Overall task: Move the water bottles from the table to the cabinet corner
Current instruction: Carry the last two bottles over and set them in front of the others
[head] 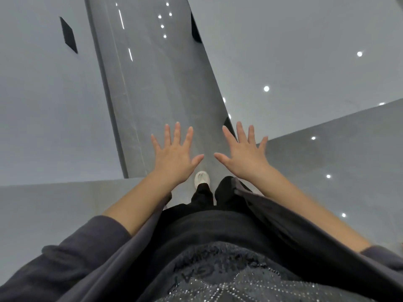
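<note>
Both arms are reaching forward and down, forearms bare, the dark sleeves (pixel 87 247) ending near the elbows. The left hand (pixel 174 156) and the right hand (pixel 245 158) are hovering side by side, backs up, thumbs pointing toward each other without touching. On each, all five fingers (pixel 177 132) are spreading wide apart, holding nothing. Two hands and one white shoe (pixel 202 178) are showing over the glossy grey floor (pixel 165 94). Where the water bottles are cannot be told from this view.
</note>
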{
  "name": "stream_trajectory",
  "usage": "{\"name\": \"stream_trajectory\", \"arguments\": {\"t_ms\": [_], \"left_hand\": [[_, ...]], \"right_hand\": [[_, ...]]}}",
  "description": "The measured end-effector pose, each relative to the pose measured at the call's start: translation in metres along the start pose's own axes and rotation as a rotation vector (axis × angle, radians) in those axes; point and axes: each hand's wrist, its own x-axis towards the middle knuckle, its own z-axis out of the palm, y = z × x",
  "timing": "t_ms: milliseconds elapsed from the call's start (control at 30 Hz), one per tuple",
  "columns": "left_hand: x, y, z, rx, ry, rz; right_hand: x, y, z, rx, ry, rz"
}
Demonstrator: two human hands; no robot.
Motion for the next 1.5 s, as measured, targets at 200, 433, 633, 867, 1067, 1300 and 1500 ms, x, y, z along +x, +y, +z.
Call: {"name": "stream_trajectory", "arguments": {"t_ms": [200,433,633,867,1067,1300,1500], "left_hand": [[0.043,-0.034,-0.023,-0.029,-0.02,-0.035],[0.121,-0.07,-0.057,-0.102,-0.027,-0.085],[0.22,-0.121,-0.091,-0.1,-0.055,-0.098],[0.323,-0.171,-0.165,-0.054,-0.028,0.003],[0.405,-0.196,-0.217,-0.056,-0.003,0.082],[0.523,-0.209,-0.276,0.061,-0.059,0.385],[0.606,-0.179,-0.323,0.214,-0.053,0.702]], "right_hand": [[0.054,-0.026,-0.036,-0.038,-0.006,-0.024],[0.149,-0.064,-0.079,-0.092,-0.027,-0.057],[0.26,-0.102,-0.118,-0.031,-0.038,-0.058],[0.362,-0.142,-0.198,0.029,0.001,-0.039],[0.42,-0.147,-0.248,0.037,0.015,0.061],[0.483,-0.144,-0.288,0.226,0.088,0.343],[0.517,-0.132,-0.308,0.466,0.159,0.615]]}}
